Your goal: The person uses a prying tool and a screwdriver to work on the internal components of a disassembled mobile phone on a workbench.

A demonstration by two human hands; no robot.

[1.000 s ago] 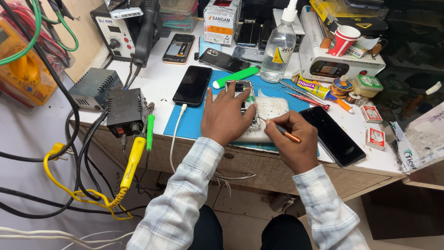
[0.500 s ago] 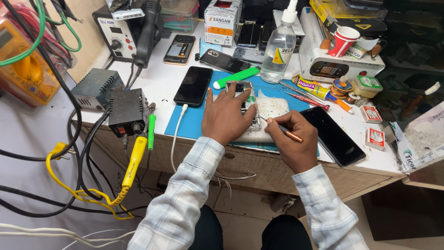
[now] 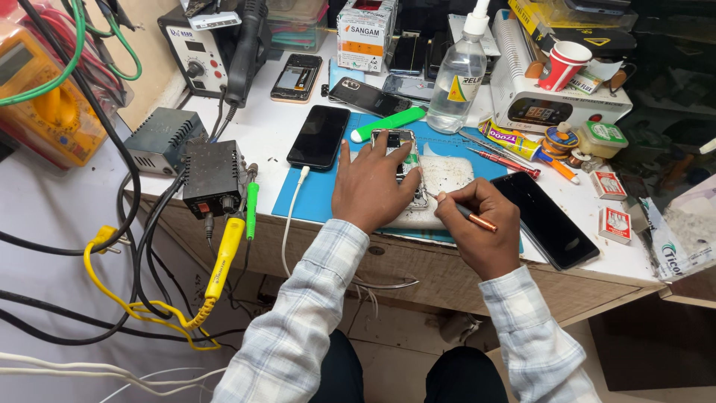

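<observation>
- Nearest us, two checked sleeves reach up from the near edge of the desk, a white top with wiring hanging off its left side.
- Our right hand is closed in a pen grip on a thin copper-handled screwdriver, its tip angled left and touching the near right edge of the opened phone.
- Our left hand lies flat over that phone, fingers spread and pressing down, curled around nothing; the phone sits back-open on a white work pad, which rests on a blue mat at the middle of the desk.
- As we judge it, the work goes best with the tool held steep and steady, the tip seated before any turn, and the left hand pinning the phone so it cannot slide on the pad.
- Just right of the pad lies a dark phone, face up; to the left, a second black phone and a green-handled tool.
- Further off stand a clear liquid bottle, a red paper cup and, far left, a soldering station.
- A yellow probe hangs off the left edge.
</observation>
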